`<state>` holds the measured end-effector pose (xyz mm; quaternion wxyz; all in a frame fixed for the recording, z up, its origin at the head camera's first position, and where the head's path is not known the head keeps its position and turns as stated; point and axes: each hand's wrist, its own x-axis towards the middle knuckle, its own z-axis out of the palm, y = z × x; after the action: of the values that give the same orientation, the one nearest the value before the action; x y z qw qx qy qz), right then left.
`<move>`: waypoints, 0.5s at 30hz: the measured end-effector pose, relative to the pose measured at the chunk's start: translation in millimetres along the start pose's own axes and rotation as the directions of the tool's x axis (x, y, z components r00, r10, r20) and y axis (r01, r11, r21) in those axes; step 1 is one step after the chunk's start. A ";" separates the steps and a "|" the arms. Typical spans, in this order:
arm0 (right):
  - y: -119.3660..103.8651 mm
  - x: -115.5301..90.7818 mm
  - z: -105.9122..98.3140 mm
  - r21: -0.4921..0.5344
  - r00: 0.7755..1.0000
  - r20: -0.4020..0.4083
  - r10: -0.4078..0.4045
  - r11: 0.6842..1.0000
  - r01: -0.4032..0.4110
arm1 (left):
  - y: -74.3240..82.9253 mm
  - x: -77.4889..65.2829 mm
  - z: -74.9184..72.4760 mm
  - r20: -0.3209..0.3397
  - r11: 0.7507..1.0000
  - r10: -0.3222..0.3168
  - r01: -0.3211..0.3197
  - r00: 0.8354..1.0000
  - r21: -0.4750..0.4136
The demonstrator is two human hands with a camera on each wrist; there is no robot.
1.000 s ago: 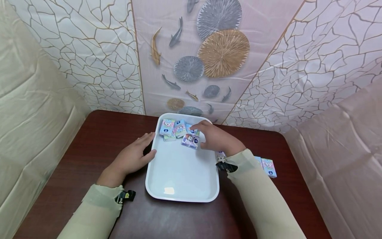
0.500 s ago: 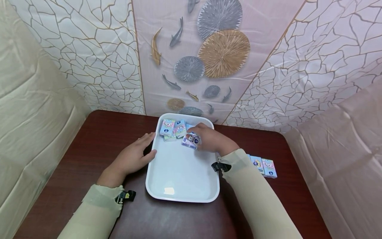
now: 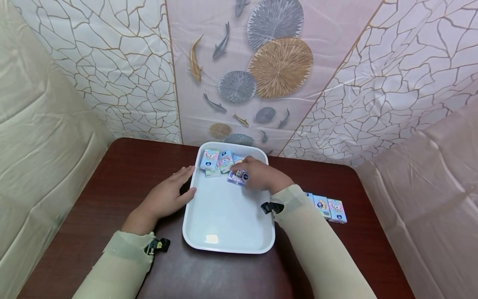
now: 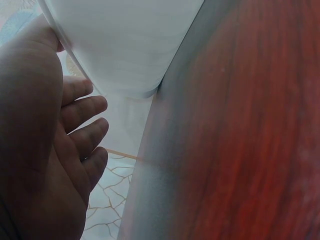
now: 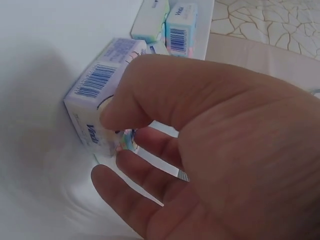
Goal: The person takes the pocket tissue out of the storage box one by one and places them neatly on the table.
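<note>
Thumb and fingers curled about a purple pack point(image 3: 236, 179), a person's right hand point(image 3: 262, 174) reaches over the right edge of a white tray point(image 3: 228, 216) on a dark wooden desk point(image 3: 89, 199). The pack lies toward the tray's far edge, slightly right of its middle; how firm the grip is cannot be told. The left hand point(image 3: 166, 195), well apart, rests its extended fingers on the tray's left edge and holds nothing. Other pastel packs point(image 3: 210, 159) sit between the purple one and the tray's far left corner, one lying partly over another. On the desk, between the tray and the desk's right edge, a row of blue packs point(image 3: 337, 211) shows beyond the right sleeve point(image 3: 313, 232). Good handling here likely means a light pinch on opposite sides, sparing the pack's corners, and a straight path up or down to leave its neighbours undisturbed, with the left hand bracing the rim against any slide.
</note>
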<state>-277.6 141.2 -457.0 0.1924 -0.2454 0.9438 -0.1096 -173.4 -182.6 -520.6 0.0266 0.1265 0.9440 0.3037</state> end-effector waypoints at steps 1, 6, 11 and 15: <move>-0.8 0.2 0.8 0.003 1.000 0.004 0.013 1.000 -0.013 | 0.0 0.0 0.2 0.000 1.000 -0.001 0.001 1.000 -0.002; -5.0 -0.4 3.2 0.007 0.998 0.018 0.058 0.998 -0.058 | 0.3 0.5 0.7 0.001 1.000 0.002 -0.002 1.000 -0.011; -9.0 -0.5 4.2 -0.034 0.998 0.022 0.052 0.998 -0.051 | -0.4 0.8 0.4 -0.001 1.000 0.004 -0.004 1.000 -0.011; -11.0 0.3 5.9 -0.057 0.999 0.025 0.042 0.998 -0.041 | -0.5 0.3 0.0 -0.006 1.000 0.009 -0.009 1.000 -0.011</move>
<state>-270.8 131.0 -459.1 0.1997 -0.2325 0.9489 -0.0756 -173.8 -183.0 -520.9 0.0234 0.1296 0.9417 0.3095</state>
